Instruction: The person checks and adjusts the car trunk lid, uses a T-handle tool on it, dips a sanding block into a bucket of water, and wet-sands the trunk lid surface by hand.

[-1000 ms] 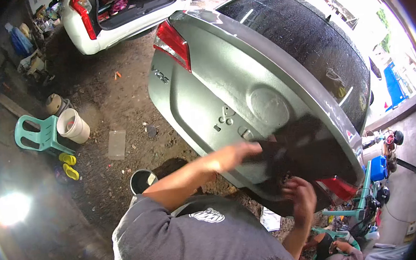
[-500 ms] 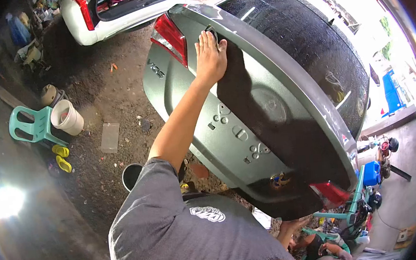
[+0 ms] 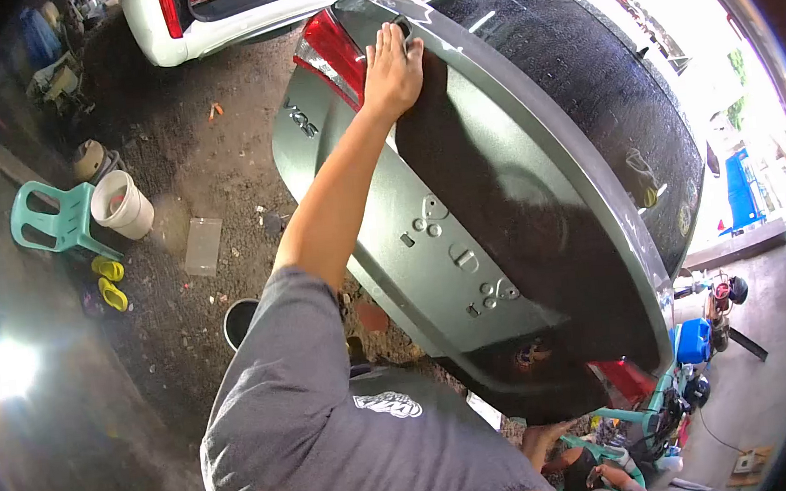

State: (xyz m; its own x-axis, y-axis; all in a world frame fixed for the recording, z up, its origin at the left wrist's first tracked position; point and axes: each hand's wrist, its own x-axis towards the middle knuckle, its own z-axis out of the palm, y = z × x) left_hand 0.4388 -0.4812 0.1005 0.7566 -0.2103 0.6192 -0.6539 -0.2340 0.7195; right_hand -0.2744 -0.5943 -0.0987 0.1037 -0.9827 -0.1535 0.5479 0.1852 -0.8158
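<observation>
My left hand (image 3: pixel 392 70) lies with extended fingers on the grey-green trunk lid (image 3: pixel 380 204), beside the red tail-light (image 3: pixel 333 56). Under its fingertips shows the edge of a small dark pad (image 3: pixel 405 27), mostly covered by the hand. At the lid's lower edge, near the second red tail-light (image 3: pixel 622 382), my right hand (image 3: pixel 542 436) is partly visible, and its fingers are not clear. The lid has chrome letters (image 3: pixel 302 122), several small holes and a dark shaded area.
A green plastic chair (image 3: pixel 59 219), a white bucket (image 3: pixel 123 205) and yellow clogs (image 3: pixel 111 293) stand on the dirt floor. A white car (image 3: pixel 156 46) is parked behind. Another person (image 3: pixel 609 470) sits low beside a blue container (image 3: pixel 694 341).
My left hand has slid up along the lid, nearer its upper corner by the tail-light. The view has shifted slightly. My right hand stays by the lower edge.
</observation>
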